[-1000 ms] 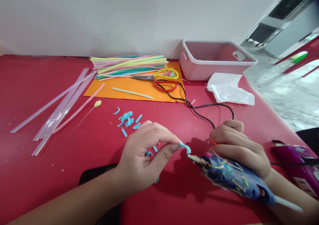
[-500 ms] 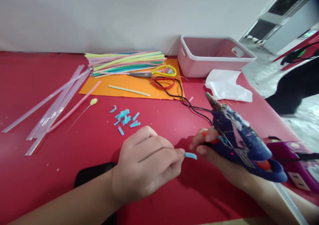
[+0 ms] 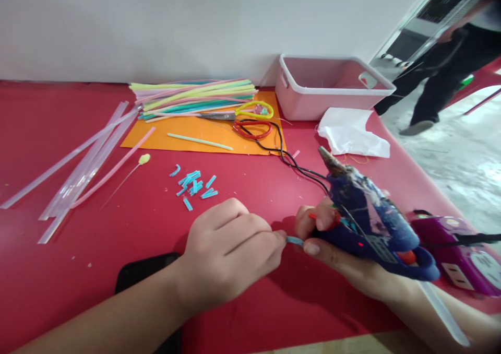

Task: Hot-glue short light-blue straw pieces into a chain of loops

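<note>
My left hand (image 3: 230,252) is closed in a pinch on a short light-blue piece of chenille stem (image 3: 295,240), which sticks out to the right of the fingertips. My right hand (image 3: 344,262) holds a blue glue gun (image 3: 371,221), its worn nozzle pointing up and left and a clear glue stick jutting from its rear. The thumb and fingers of that hand meet the free end of the blue piece; whether they grip it I cannot tell. Several cut blue pieces (image 3: 192,180) lie scattered on the red table beyond my left hand.
Colored chenille stems (image 3: 195,97) and scissors (image 3: 250,116) lie on an orange sheet (image 3: 148,144). Clear glue sticks (image 3: 78,181) are at left, a pink bin (image 3: 324,101) behind, a purple power strip (image 3: 457,249) at right. A dark phone (image 3: 144,273) is under my left forearm. Someone stands beyond the table.
My right hand and the glue gun have shifted slightly left, so the fingertips now meet the blue piece's free end. Beyond the table, a person's legs have come further into view.
</note>
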Tool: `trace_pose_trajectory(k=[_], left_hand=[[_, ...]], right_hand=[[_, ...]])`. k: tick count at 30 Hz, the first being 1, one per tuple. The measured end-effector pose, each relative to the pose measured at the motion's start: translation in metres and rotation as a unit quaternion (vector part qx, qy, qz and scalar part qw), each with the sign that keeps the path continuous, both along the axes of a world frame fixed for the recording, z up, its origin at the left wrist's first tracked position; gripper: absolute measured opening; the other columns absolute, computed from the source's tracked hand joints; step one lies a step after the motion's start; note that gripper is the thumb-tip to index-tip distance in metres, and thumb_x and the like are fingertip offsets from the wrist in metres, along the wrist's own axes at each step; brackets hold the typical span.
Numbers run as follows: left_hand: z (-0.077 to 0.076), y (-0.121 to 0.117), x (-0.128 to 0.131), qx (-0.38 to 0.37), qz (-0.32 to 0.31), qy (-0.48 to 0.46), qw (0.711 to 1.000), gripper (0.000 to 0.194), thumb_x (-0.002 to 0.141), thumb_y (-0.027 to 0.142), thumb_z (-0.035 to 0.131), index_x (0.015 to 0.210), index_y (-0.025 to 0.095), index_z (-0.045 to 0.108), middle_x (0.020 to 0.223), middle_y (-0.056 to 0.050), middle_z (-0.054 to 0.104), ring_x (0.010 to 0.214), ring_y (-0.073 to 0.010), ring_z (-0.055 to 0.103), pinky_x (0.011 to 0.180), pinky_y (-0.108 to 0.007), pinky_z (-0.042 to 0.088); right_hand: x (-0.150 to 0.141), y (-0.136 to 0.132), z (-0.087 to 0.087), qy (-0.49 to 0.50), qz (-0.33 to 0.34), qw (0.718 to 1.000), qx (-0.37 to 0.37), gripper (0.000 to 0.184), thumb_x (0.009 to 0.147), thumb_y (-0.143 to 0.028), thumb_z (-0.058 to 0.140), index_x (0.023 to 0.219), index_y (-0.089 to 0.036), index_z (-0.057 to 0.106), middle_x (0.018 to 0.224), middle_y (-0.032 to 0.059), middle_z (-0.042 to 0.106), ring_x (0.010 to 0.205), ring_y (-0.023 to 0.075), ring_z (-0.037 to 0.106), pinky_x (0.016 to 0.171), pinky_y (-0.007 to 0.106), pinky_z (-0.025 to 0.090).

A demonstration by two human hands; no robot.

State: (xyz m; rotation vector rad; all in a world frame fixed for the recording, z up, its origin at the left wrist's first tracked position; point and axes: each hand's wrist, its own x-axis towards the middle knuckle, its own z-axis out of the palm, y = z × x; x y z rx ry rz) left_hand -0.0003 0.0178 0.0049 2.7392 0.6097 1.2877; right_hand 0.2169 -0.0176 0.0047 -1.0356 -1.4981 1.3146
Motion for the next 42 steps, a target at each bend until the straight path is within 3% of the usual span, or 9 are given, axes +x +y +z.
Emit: trace_pose_trajectory(k=[4,7,9,13,16,22,33,39,42], left_hand=[[-0.005,0.0,0.001,-0.043,-0.021,-0.027,0.999,0.013,0.082,0.008,0.073,0.092,0.014,0.067,0.079,-0.005,0.077,0.068,-0.0154,0.068,0.063,-0.032,0.048],[-0.006,-0.001,0.003,-0.173,-0.034,-0.069,0.982,0.018,0.083,0.009,0.068,0.099,0.015,0.068,0.087,-0.006,0.076,0.077,-0.0173,0.068,0.071,-0.033,0.05],[-0.004,0.0,0.005,-0.329,-0.045,-0.079,0.94,0.017,0.086,0.011,0.06,0.098,0.016,0.069,0.088,-0.006,0.073,0.074,-0.0158,0.065,0.067,-0.029,0.05],[0.001,0.001,0.006,-0.605,-0.067,-0.072,0.79,0.015,0.091,0.022,0.054,0.088,0.017,0.068,0.079,-0.004,0.065,0.066,-0.0133,0.058,0.056,-0.024,0.045],[0.004,0.0,0.007,-0.675,-0.097,-0.075,0.727,0.015,0.09,0.027,0.058,0.082,0.017,0.064,0.073,0.0,0.059,0.063,-0.011,0.052,0.056,-0.021,0.042],[0.006,-0.001,0.007,-0.719,-0.144,-0.05,0.678,0.019,0.093,0.029,0.058,0.079,0.016,0.058,0.068,0.004,0.047,0.059,-0.0077,0.04,0.053,-0.018,0.034],[0.002,0.003,0.006,-0.671,-0.071,-0.138,0.725,0.021,0.092,0.035,0.062,0.083,0.016,0.064,0.07,0.001,0.055,0.06,-0.0088,0.046,0.052,-0.019,0.04],[-0.001,0.006,0.005,-0.596,0.04,-0.224,0.77,0.016,0.087,0.033,0.067,0.084,0.017,0.071,0.067,-0.001,0.061,0.057,-0.0092,0.05,0.048,-0.018,0.043],[0.0,0.006,0.005,-0.574,0.051,-0.23,0.784,0.015,0.087,0.03,0.067,0.082,0.017,0.071,0.065,0.001,0.058,0.057,-0.0088,0.049,0.048,-0.017,0.043]], right_hand=[[0.001,0.001,0.0,-0.001,0.004,1.0,0.011,0.024,0.087,-0.014,0.066,0.091,-0.027,0.046,0.078,-0.0062,0.061,0.068,0.0083,0.057,0.062,0.021,0.052],[0.002,0.001,0.0,0.011,0.011,1.0,0.014,0.023,0.089,-0.013,0.064,0.091,-0.028,0.047,0.077,-0.0076,0.059,0.068,0.0072,0.056,0.063,0.019,0.051],[0.003,0.001,0.0,0.012,0.02,1.0,0.012,0.021,0.09,-0.015,0.063,0.093,-0.028,0.047,0.076,-0.0075,0.058,0.068,0.0075,0.055,0.063,0.02,0.05],[0.007,0.0,-0.004,-0.016,0.037,0.999,0.019,0.017,0.092,-0.018,0.061,0.094,-0.028,0.047,0.078,-0.0058,0.059,0.068,0.0092,0.055,0.062,0.023,0.049],[0.009,-0.001,-0.006,-0.03,0.042,0.998,0.039,0.017,0.092,-0.017,0.06,0.094,-0.028,0.046,0.079,-0.0054,0.059,0.068,0.0096,0.055,0.061,0.024,0.049],[0.006,0.002,-0.005,-0.002,0.066,0.994,0.089,0.022,0.091,-0.013,0.06,0.096,-0.029,0.045,0.078,-0.0066,0.06,0.069,0.0099,0.058,0.063,0.025,0.05],[0.013,0.001,-0.009,-0.08,-0.024,0.987,0.134,0.015,0.096,-0.019,0.056,0.1,-0.03,0.047,0.078,-0.0048,0.063,0.07,0.0125,0.062,0.07,0.032,0.053],[0.023,0.001,-0.006,-0.272,-0.107,0.929,0.225,0.017,0.085,-0.014,0.065,0.086,-0.027,0.056,0.075,-0.0015,0.062,0.068,0.0176,0.061,0.069,0.035,0.05],[0.026,0.004,-0.005,-0.283,-0.062,0.919,0.268,0.02,0.082,-0.01,0.063,0.089,-0.027,0.055,0.076,-0.0022,0.063,0.068,0.0166,0.06,0.074,0.036,0.049]])
